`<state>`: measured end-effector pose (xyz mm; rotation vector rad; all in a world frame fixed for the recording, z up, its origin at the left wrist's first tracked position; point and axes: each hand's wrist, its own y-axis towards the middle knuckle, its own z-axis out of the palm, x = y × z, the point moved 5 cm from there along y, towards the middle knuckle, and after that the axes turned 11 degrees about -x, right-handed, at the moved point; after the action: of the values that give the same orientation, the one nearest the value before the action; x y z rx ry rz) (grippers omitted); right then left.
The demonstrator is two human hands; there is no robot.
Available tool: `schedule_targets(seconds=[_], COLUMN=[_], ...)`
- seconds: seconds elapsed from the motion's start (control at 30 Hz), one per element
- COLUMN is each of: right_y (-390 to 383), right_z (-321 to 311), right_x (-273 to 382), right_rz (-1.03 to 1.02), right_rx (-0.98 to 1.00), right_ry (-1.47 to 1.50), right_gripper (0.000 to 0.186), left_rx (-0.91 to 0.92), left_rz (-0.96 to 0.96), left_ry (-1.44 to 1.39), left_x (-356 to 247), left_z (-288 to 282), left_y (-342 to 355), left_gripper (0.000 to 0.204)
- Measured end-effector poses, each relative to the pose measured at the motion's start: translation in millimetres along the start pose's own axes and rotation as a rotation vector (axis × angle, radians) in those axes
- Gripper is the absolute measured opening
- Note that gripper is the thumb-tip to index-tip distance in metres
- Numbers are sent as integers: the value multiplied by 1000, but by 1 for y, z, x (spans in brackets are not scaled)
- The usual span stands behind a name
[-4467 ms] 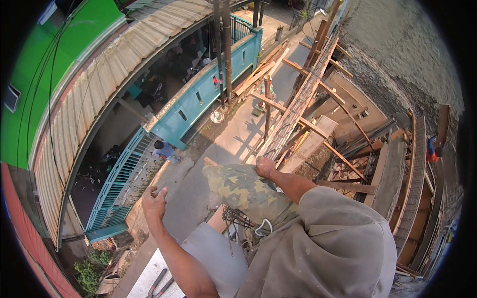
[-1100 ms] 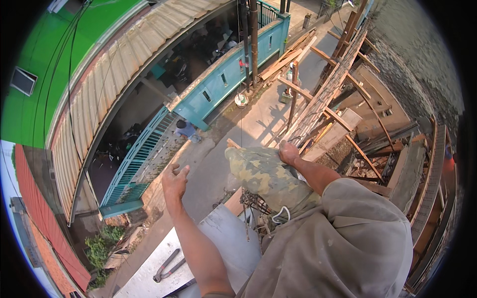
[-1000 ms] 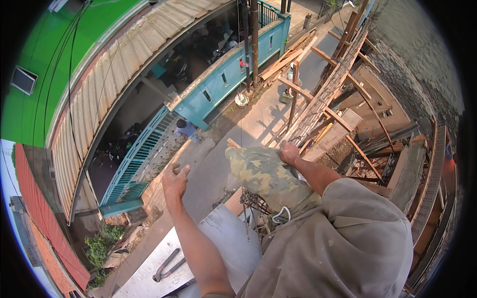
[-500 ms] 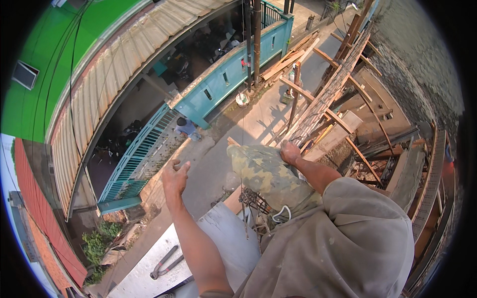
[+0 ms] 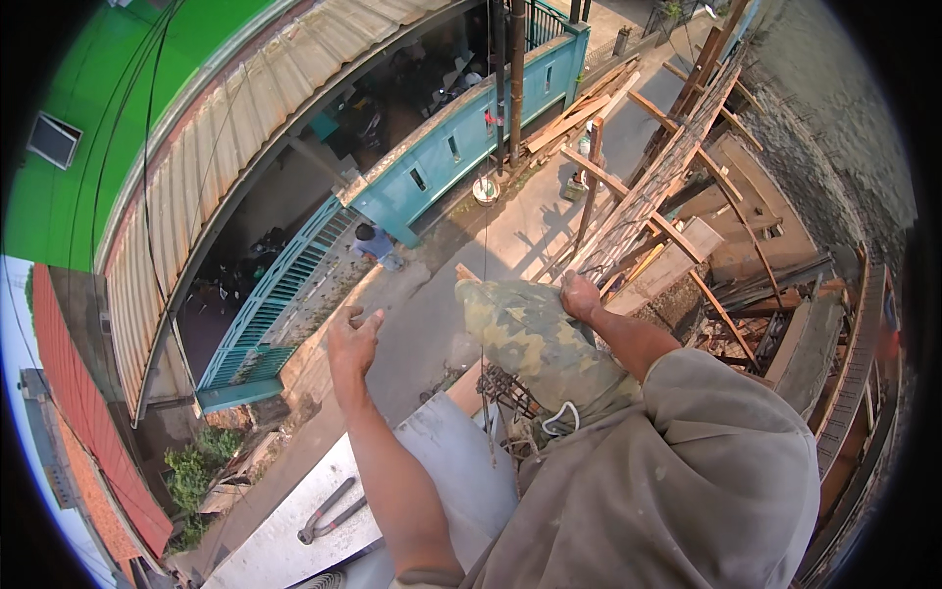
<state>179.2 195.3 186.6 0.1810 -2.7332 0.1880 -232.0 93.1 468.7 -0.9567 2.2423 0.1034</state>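
My left hand (image 5: 354, 341) is raised in the air, high above the street, with its fingers apart and slightly bent. Nothing shows between them. My right hand (image 5: 581, 296) is closed and rests by the knee of my camouflage trousers (image 5: 535, 334); whatever it may hold is hidden. A thin line (image 5: 486, 344) hangs down between my two hands, touching neither. Below my left forearm, pincers (image 5: 329, 512) lie with their handles spread on a whitish board (image 5: 285, 535). Tied metal bars (image 5: 505, 393) stick up beside my leg.
Wooden scaffolding (image 5: 648, 187) runs along the right side. Far below are the street (image 5: 412, 334), a white bucket (image 5: 486, 190) by a pole, and a person (image 5: 375, 245) beside the teal gate (image 5: 270, 304). A corrugated roof (image 5: 235, 118) curves across the left.
The whole view has shifted slightly. My left hand stays raised with fingers apart, and my right hand stays closed at the knee. The pincers lie in the same place on the board.
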Motion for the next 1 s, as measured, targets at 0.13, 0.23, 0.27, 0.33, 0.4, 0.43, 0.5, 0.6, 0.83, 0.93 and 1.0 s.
schedule_targets(seconds=[0.13,0.23,0.27,0.33,0.4,0.43,0.5,0.6,0.83,0.93,1.0], right_y=[-3,0,-1,0,-1,-1,1,1,0,2,1], right_z=[-15,-9,-7,-7,-13,-10,5,-24,-12,-11,-12], right_x=[6,2,0,0,7,2,-23,14,2,7,5], right_rz=[77,12,35,78,93,54,-20,204,111,94,130], right_rx=[-45,-59,-51,-40,-39,-51,-82,-11,-51,-40,-20], right_ry=[18,-3,6,26,32,10,-42,56,24,15,28], right_gripper=[23,24,24,24,23,24,24,23,23,23,23], left_rx=[-7,5,7,5,-10,-13,3,-7,5,13,13], left_rz=[25,-9,-2,16,8,14,63,37,35,-9,-16], left_ry=[-25,-37,-24,0,18,17,-15,-30,-42,-34,-32], left_x=[3,5,5,0,4,2,-1,9,5,9,6], left_z=[3,4,4,3,1,3,12,4,7,6,5], left_y=[2,4,3,4,2,3,8,8,5,7,5], left_gripper=[53,52,53,53,54,55,54,54,53,55,54])
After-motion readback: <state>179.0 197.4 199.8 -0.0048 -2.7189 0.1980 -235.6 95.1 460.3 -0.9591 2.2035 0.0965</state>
